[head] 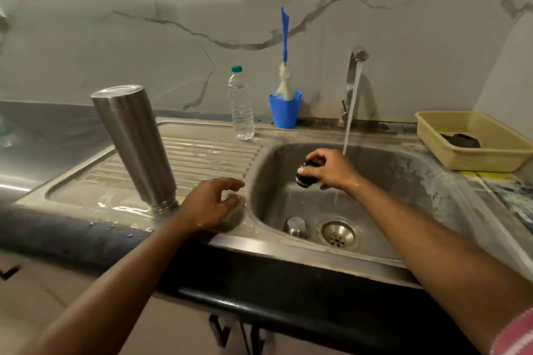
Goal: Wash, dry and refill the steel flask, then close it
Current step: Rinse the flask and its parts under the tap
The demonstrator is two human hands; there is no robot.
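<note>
We see the steel flask [134, 147] standing mouth-down and tilted on the ribbed drainboard [202, 153], at about nine o'clock from the sink basin [403, 181], with a puddle of water around its neck. Our left hand [212, 204] hovers at the basin's nine o'clock rim, just right of the flask's mouth but apart from it, fingers loosely curled and holding nothing. Our right hand [331, 170] is over the middle of the basin and grips a small black cap [307, 177], thumb and fingers curled round it, just at nine o'clock of the water stream [350, 112] that falls from the tap [356, 66] at the basin's twelve o'clock. On the basin floor, toward six o'clock, a steel cup-shaped lid [295, 226] lies just beside the drain [339, 234], on its nine o'clock side. Along the back edge stand a clear plastic water bottle [240, 104] with a green top and, to its three o'clock, a blue holder [285, 109] with a bottle brush [285, 66] upright in it. At the basin's two o'clock a beige basket [432, 124] holds a dark scrub pad [461, 140].
</note>
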